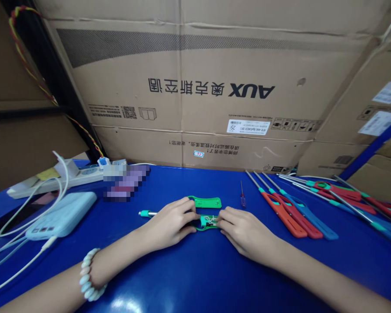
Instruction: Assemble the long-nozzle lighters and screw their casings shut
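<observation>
An opened green long-necked gas lighter (209,221) lies between my hands, with white wires and small inner parts showing in its handle. My left hand (174,222) grips it near the trigger end; its metal tube sticks out to the left beneath that hand. At the handle's other end, the fingers of my right hand (239,230) are closed on the edge, and their tips are partly hidden. The loose green handle cover (210,203) rests just behind. A small screwdriver (243,200) with a clear purple handle lies beyond my right hand.
To the right lie an orange lighter (285,215), a red lighter (301,219), a blue lighter (316,219) and a pile of several more. A power bank (63,215) with white cables and a power strip (84,174) sit left. A cardboard wall (202,56) closes the back.
</observation>
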Tool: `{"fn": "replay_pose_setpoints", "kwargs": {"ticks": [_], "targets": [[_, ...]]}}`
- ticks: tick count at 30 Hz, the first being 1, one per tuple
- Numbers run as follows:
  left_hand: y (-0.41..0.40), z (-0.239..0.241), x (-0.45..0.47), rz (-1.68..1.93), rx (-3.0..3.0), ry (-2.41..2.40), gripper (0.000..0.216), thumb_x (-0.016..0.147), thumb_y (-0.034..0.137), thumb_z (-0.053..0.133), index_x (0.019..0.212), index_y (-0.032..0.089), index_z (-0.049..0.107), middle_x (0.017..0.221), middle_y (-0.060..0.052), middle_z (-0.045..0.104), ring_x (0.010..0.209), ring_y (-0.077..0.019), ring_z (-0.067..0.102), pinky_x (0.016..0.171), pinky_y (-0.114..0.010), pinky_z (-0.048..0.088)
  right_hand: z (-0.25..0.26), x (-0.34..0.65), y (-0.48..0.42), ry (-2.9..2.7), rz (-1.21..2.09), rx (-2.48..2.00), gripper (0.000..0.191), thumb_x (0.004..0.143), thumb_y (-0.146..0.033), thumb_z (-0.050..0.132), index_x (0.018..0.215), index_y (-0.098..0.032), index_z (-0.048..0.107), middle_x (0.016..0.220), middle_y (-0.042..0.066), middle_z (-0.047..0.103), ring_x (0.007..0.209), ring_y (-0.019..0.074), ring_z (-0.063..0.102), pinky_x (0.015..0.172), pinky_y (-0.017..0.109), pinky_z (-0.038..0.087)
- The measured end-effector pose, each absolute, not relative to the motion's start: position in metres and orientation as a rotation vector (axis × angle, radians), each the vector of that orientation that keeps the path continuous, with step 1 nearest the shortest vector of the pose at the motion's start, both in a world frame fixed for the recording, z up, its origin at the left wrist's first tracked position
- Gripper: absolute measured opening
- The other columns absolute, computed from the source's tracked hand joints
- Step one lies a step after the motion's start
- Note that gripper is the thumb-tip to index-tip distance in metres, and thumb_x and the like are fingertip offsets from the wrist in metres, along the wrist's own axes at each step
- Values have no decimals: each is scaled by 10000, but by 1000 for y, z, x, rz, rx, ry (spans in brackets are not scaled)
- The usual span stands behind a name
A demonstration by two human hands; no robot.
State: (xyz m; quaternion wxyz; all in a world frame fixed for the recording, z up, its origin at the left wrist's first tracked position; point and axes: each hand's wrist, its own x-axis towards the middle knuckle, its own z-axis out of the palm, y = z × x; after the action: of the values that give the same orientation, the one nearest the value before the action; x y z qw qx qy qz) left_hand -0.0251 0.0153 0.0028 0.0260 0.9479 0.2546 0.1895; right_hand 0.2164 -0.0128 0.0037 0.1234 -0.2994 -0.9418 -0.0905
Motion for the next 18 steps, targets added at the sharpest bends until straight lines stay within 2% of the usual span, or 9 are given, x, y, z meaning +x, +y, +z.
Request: {"fn": "replay_pose_setpoints", "kwargs": {"ticks": [7, 10, 14, 18], "targets": [[12, 7, -23, 556, 2871, 742, 199, 908, 278, 539, 1026, 149, 634, 906, -62, 574, 865, -196, 531, 824, -365, 470, 9, 218, -11, -2662, -4, -947, 165, 907, -168, 450, 832, -163, 597, 807, 63, 614, 743, 186, 545, 730, 329, 445], [16, 8, -24, 628, 2826, 781, 197, 923, 260, 512, 1061, 162, 614, 976, -68, 594, 920, -196, 538, 852, -366, 465, 7, 222, -3, -2489, 103, -1044, 171, 920, -172, 440, 841, -164, 592, 814, 56, 615, 773, 183, 541, 751, 331, 450], [27, 7, -32, 767, 2825, 998, 232, 940, 189, 454, 1136, 158, 574, 1074, -83, 600, 978, -210, 541, 890, -408, 449, 2, 231, 12, -2384, 91, -1121, 229, 938, -149, 401, 1029, -161, 611, 1059, 87, 604, 968, 200, 533, 877, 369, 443], [41, 6, -43, 722, 2861, 1175, 240, 926, 176, 469, 1133, 167, 590, 1077, -76, 616, 968, -220, 563, 868, -414, 465, -2, 237, 22, -2497, 60, -1151, 280, 940, -238, 451, 1178, -193, 593, 1238, 97, 542, 1128, 241, 483, 941, 441, 422]]}}
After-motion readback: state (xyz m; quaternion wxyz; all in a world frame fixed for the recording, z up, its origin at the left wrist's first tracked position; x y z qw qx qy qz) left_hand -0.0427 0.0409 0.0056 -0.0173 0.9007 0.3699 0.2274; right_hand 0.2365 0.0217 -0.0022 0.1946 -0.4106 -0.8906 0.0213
